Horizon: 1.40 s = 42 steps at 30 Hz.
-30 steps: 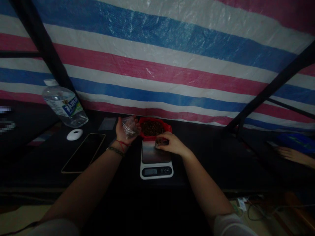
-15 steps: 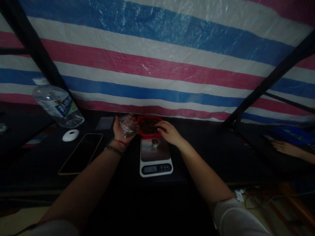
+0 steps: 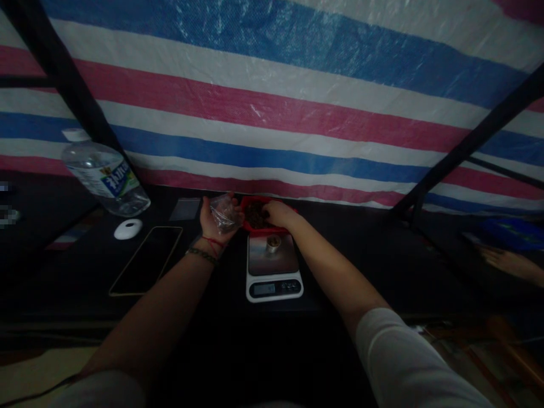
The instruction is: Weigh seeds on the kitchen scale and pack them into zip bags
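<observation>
My left hand point(image 3: 219, 221) is turned palm up, its fingers curled loosely around a clear plastic bag point(image 3: 225, 212) with something dark in its lower part. Beside it, my right hand point(image 3: 280, 214) reaches into a red tray point(image 3: 272, 230) of small brown pieces point(image 3: 255, 215). Its fingers are bent down among the pieces, and their tips are hidden. Just in front of the tray is a white kitchen scale point(image 3: 275, 288) with a metal plate. On that plate stands a small round cup point(image 3: 273, 243) with some brown bits inside. The display's digits are too faint to read.
To the left lie a flat clear bag point(image 3: 185, 209), a phone point(image 3: 147, 260) and a white mouse-like object point(image 3: 128, 229). A large water bottle point(image 3: 108, 173) stands behind them. Striped sheeting point(image 3: 272, 113) hangs at the back. At far right, another person's hand point(image 3: 505, 260) is near a blue object point(image 3: 510, 233).
My right hand has moved left and deeper into the red tray, its fingers now down among the brown pieces. My left hand still holds the bag. The view has shifted slightly.
</observation>
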Each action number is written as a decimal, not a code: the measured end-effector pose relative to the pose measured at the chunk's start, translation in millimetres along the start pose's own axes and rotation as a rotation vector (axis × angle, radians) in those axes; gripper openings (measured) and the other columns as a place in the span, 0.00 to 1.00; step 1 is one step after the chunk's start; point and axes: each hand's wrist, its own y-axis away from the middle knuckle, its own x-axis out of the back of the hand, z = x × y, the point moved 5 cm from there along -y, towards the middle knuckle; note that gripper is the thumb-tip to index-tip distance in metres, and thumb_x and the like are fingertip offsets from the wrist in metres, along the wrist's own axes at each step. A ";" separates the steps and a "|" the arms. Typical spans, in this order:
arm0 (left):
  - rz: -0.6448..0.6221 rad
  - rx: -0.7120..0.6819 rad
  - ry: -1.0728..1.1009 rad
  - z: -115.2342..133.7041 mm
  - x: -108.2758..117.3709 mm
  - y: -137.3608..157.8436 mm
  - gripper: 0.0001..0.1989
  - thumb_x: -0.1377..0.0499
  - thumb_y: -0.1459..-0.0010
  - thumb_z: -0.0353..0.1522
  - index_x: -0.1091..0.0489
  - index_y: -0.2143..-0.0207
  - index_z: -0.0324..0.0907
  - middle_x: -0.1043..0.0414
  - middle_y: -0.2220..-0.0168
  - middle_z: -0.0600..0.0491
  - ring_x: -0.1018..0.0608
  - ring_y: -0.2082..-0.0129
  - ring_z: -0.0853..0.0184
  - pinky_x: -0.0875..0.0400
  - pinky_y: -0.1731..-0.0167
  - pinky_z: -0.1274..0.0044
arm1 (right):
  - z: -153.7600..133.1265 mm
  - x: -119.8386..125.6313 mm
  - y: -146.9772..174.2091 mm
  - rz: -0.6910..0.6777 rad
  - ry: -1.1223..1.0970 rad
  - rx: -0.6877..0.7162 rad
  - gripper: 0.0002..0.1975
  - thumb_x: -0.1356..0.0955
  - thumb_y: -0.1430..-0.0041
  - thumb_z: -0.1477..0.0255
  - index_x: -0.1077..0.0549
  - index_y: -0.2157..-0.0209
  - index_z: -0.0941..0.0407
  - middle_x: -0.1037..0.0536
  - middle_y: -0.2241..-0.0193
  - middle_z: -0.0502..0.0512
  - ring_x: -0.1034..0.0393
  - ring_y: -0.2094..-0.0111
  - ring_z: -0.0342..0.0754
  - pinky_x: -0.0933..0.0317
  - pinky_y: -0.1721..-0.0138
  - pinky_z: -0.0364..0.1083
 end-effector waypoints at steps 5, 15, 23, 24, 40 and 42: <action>0.002 -0.004 -0.025 0.5 2.1 -0.8 0.34 0.60 0.42 0.57 0.27 0.59 0.42 0.26 0.70 0.48 0.24 0.73 0.66 0.26 0.72 0.73 | 7.8 1.5 -0.3 0.073 -0.038 0.016 0.13 0.34 0.45 0.77 0.22 0.58 0.57 0.20 0.59 0.59 0.28 0.56 0.52 0.39 0.56 0.45; 0.022 0.000 -0.034 0.9 2.3 -0.5 0.35 0.61 0.42 0.57 0.27 0.60 0.42 0.26 0.71 0.48 0.25 0.74 0.66 0.27 0.72 0.73 | 22.5 -5.7 12.2 0.230 -0.091 -0.100 0.11 0.32 0.41 0.69 0.24 0.57 0.56 0.22 0.57 0.59 0.29 0.55 0.52 0.40 0.54 0.46; -0.034 0.010 0.031 1.1 0.7 -0.3 0.34 0.60 0.41 0.56 0.28 0.59 0.40 0.26 0.71 0.48 0.25 0.73 0.66 0.27 0.72 0.73 | 23.7 -6.7 23.4 0.304 -0.141 -0.097 0.13 0.34 0.39 0.71 0.24 0.54 0.54 0.22 0.55 0.57 0.29 0.53 0.49 0.40 0.51 0.45; -0.034 0.010 0.033 1.0 1.0 -0.4 0.34 0.59 0.41 0.56 0.29 0.58 0.40 0.26 0.71 0.48 0.25 0.73 0.66 0.27 0.72 0.73 | 24.9 -7.1 25.3 0.330 -0.156 -0.102 0.13 0.34 0.39 0.70 0.24 0.54 0.54 0.22 0.54 0.57 0.29 0.53 0.49 0.40 0.51 0.44; -0.037 -0.002 0.021 0.2 2.6 -1.6 0.32 0.54 0.43 0.56 0.28 0.58 0.38 0.26 0.70 0.47 0.25 0.73 0.65 0.27 0.72 0.72 | 7.4 18.9 98.4 0.489 -0.704 0.259 0.07 0.26 0.49 0.70 0.20 0.65 0.53 0.19 0.67 0.53 0.25 0.65 0.47 0.34 0.60 0.45; -0.031 -0.010 0.023 0.7 3.0 -1.5 0.32 0.53 0.44 0.56 0.28 0.58 0.38 0.26 0.70 0.47 0.25 0.73 0.65 0.27 0.72 0.72 | -1.2 19.3 103.1 0.431 -0.720 0.306 0.06 0.27 0.48 0.70 0.19 0.66 0.53 0.19 0.68 0.52 0.26 0.66 0.46 0.35 0.61 0.45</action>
